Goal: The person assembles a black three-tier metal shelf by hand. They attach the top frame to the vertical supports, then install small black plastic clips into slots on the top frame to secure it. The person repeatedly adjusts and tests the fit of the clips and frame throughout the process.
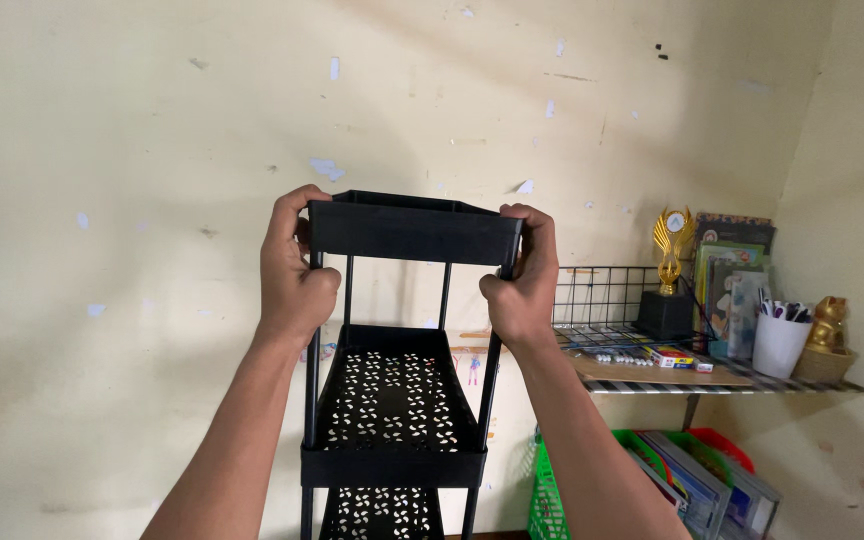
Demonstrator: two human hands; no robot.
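- Hands: 2, left hand (294, 270) and right hand (523, 280).
- Black tiered rack (407, 350): 1.
- Rack trays in view: 3, two of them perforated.
- Wall shelf (722, 380): 1.
- Gold trophy (671, 270): 1.
- White pen cup (781, 343): 1.
- Gold figurine (829, 326): 1.
- Green basket (550, 495): 1.

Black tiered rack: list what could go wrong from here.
Both hands, left hand and right hand, grip only the top tray at its corners; it might pull off the thin posts. The rack could also swing right into the wall shelf and topple the gold trophy.
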